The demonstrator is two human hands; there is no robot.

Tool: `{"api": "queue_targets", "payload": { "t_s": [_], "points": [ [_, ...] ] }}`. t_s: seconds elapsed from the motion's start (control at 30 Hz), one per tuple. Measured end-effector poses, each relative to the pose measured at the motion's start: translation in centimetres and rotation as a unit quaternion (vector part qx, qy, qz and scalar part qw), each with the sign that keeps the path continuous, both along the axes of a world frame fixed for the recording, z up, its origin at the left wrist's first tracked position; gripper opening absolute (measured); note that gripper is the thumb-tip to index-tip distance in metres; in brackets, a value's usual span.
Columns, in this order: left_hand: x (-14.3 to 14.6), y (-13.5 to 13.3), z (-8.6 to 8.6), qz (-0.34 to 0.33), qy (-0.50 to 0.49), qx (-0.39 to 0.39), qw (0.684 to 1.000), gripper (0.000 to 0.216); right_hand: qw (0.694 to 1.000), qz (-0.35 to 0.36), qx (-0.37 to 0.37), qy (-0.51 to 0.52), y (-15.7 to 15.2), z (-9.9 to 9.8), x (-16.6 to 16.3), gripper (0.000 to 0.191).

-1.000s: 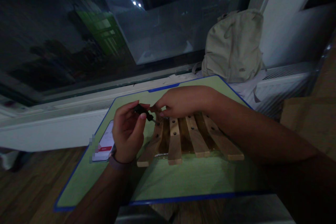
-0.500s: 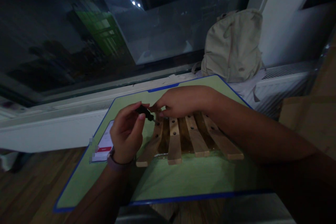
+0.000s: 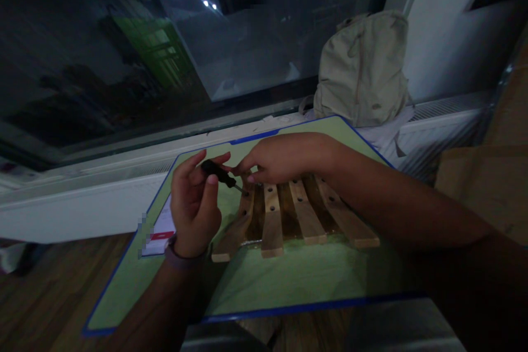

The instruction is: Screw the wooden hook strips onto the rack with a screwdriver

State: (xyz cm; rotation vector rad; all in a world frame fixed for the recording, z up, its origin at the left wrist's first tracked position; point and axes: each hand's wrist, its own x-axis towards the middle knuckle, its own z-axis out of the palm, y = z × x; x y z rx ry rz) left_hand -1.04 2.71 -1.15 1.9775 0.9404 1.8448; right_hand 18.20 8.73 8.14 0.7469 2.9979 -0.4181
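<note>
My left hand (image 3: 197, 203) holds a black-handled screwdriver (image 3: 218, 174) between thumb and fingers. Its metal shaft slopes down to a dark hole or screw head on the leftmost wooden slat (image 3: 233, 236). Several such pale slats, fanned out with dark round spots along them, lie over a brown, glossy panel (image 3: 291, 220). My right hand (image 3: 270, 160) reaches across from the right, fingers bent down at the far end of the left slat, near the screwdriver tip. What its fingertips grip there is too dark and small to make out.
The slats rest on a green table (image 3: 264, 280) with a blue edge. A phone or screen with a red button (image 3: 163, 235) lies to the left. Behind the table are a beige backpack (image 3: 361, 74), a sill and a dark window. Cardboard (image 3: 474, 187) stands at right.
My left fingers have loosened and spread around the screwdriver handle, which has shifted slightly left. My right hand stays at the slat. The whole view has shifted a little.
</note>
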Motion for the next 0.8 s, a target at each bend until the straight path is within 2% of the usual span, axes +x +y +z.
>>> {"api": "queue_targets", "payload": {
  "t_s": [0.1, 0.2, 0.3, 0.43, 0.5, 0.63, 0.7, 0.8],
  "points": [
    [-0.37, 0.45, 0.09, 0.004, 0.003, 0.035, 0.999, 0.024, 1.000, -0.009, -0.005, 0.008, -0.03, -0.05, -0.01, 0.034],
    [-0.70, 0.84, 0.20, 0.051, 0.014, 0.075, 0.996, 0.025, 1.000, -0.010, -0.010, 0.024, 0.15, -0.27, -0.02, 0.034],
    [-0.64, 0.81, 0.22, 0.086, 0.006, 0.060, 0.994, 0.026, 0.999, -0.002, -0.013, 0.032, 0.39, -0.49, 0.00, 0.034],
    [-0.23, 0.30, 0.03, 0.022, -0.020, -0.002, 1.000, 0.042, 1.000, 0.001, -0.003, 0.018, 0.42, -0.46, 0.04, 0.033],
    [-0.14, 0.13, -0.04, -0.010, -0.012, -0.017, 1.000, 0.039, 1.000, 0.001, 0.003, 0.012, 0.31, -0.34, 0.01, 0.034],
    [-0.33, 0.37, 0.07, -0.043, 0.017, 0.024, 0.999, 0.029, 1.000, -0.011, 0.005, 0.004, 0.10, -0.23, -0.17, 0.037],
    [-0.48, 0.64, 0.18, -0.031, 0.016, 0.056, 0.998, 0.033, 1.000, -0.012, 0.005, 0.011, 0.10, -0.29, -0.23, 0.038],
    [-0.56, 0.83, 0.23, 0.038, 0.002, 0.073, 0.997, 0.036, 1.000, 0.002, 0.007, 0.017, 0.16, -0.39, -0.21, 0.038]
  ]
}}
